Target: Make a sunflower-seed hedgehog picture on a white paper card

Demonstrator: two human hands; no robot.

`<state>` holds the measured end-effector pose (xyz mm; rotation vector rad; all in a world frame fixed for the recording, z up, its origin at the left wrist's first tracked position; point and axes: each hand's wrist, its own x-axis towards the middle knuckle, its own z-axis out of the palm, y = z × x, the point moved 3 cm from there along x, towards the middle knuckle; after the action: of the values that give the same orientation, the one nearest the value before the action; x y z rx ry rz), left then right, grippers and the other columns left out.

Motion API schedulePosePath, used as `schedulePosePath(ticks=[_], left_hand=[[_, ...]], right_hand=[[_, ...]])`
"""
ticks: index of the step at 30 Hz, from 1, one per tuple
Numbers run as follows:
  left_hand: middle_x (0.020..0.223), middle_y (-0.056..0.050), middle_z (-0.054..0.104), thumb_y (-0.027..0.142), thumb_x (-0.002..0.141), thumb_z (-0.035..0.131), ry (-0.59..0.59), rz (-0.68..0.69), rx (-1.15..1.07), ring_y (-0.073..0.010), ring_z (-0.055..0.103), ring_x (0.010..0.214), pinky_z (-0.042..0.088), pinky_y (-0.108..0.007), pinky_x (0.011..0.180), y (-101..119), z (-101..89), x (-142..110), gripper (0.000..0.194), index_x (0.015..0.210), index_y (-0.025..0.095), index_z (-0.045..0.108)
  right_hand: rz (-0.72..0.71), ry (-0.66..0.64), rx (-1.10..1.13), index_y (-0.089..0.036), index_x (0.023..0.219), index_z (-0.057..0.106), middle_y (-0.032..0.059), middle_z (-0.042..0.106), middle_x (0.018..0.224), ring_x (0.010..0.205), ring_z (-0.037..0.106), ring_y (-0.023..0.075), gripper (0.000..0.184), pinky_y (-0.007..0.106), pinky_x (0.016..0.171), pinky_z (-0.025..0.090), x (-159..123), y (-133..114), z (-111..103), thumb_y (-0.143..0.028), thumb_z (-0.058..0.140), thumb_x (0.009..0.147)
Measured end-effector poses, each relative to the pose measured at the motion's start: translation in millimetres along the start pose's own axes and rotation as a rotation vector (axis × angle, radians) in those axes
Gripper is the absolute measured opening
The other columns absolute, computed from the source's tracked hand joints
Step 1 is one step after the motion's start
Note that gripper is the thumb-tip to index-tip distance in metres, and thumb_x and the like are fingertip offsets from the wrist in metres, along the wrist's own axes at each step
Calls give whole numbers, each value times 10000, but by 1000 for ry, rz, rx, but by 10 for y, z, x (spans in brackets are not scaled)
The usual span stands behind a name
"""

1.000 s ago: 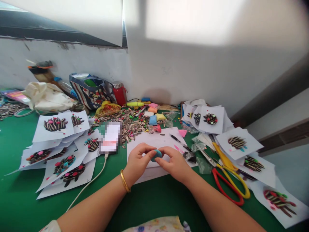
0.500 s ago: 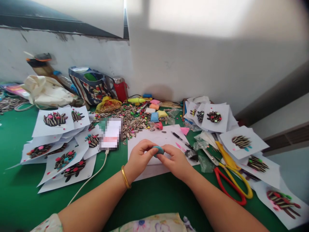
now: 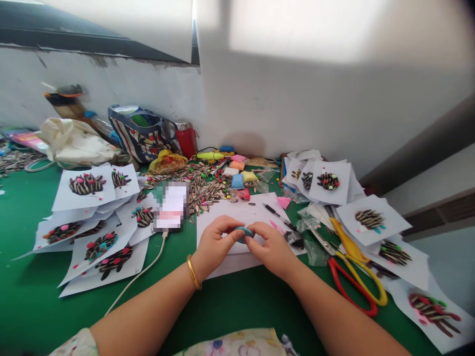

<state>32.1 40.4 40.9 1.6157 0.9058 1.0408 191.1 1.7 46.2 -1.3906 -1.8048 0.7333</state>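
Observation:
A flattened lump of blue modelling clay (image 3: 244, 231) is pinched between both hands above the white paper (image 3: 218, 211). My left hand (image 3: 217, 243), with a gold bangle on its wrist, grips the clay's left side with thumb and fingers. On the other side, my right hand (image 3: 269, 247) closes its thumb and fingertips on the clay. A black pen (image 3: 274, 212) lies on the paper beyond my right hand. Beside that hand sit a dark lump in clear wrapping (image 3: 295, 239) and a bit of pink clay (image 3: 284, 202).
Seed-and-clay pictures are stacked at left (image 3: 87, 184) and right (image 3: 371, 217). Scissors (image 3: 356, 282) and a yellow cutter (image 3: 343, 236) lie at right. Sunflower seeds (image 3: 208, 190) and clay packets (image 3: 237, 181) cover the back. A phone (image 3: 170, 207) trails a white cable at left.
The blue clay has been turned and now shows a thinner edge between the fingers. Both hands stay in nearly the same place. The view has shifted slightly.

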Motion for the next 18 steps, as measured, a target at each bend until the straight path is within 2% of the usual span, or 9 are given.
schedulePosePath(ticks=[2,5,8,10,14,16,18], left_hand=[[820,-39,651,335,808,689,13,-37,-15,-169,611,774,500,-289,713,-4,-2,-1,162,841,177,709],[847,-45,658,352,822,671,19,-78,-89,-177,626,802,514,-297,735,-2,-2,-4,183,845,173,701],[945,-54,663,351,813,685,22,-38,-79,-176,629,843,519,-303,764,12,-3,-6,226,975,194,708],[919,-51,668,337,788,712,16,-12,-22,-171,622,819,517,-299,755,17,0,-6,226,970,202,721],[756,-40,676,347,792,703,10,-118,-72,-167,620,721,519,-288,682,-9,14,-8,181,798,166,710],[792,-48,694,363,814,676,31,-166,-130,-173,633,747,526,-294,698,-18,17,-11,207,835,159,706],[901,-59,702,361,828,658,45,-141,-120,-179,638,815,525,-301,740,-11,15,-12,229,948,173,711]], right_hand=[[-18,-5,25,-206,870,651,12,656,845,815,586,174,97,285,759,434,-1,-11,1,-272,580,875],[-62,-29,65,-226,992,666,21,679,937,880,600,181,146,292,800,440,-2,-17,8,-295,589,889],[-77,-22,15,-220,916,677,22,669,856,818,593,176,147,295,759,432,-2,-9,8,-280,543,914],[-76,-11,-35,-212,851,669,21,655,799,771,581,174,153,298,729,422,-4,-14,7,-269,538,905],[-71,-3,-19,-211,876,661,18,648,807,778,578,175,125,296,729,427,-8,-37,-1,-285,561,887],[-71,-3,16,-213,909,658,14,640,822,794,578,173,132,291,741,432,-7,-40,-5,-303,562,894],[-72,-2,7,-212,881,653,11,627,800,775,570,168,140,288,727,426,-7,-37,-4,-292,542,905]])
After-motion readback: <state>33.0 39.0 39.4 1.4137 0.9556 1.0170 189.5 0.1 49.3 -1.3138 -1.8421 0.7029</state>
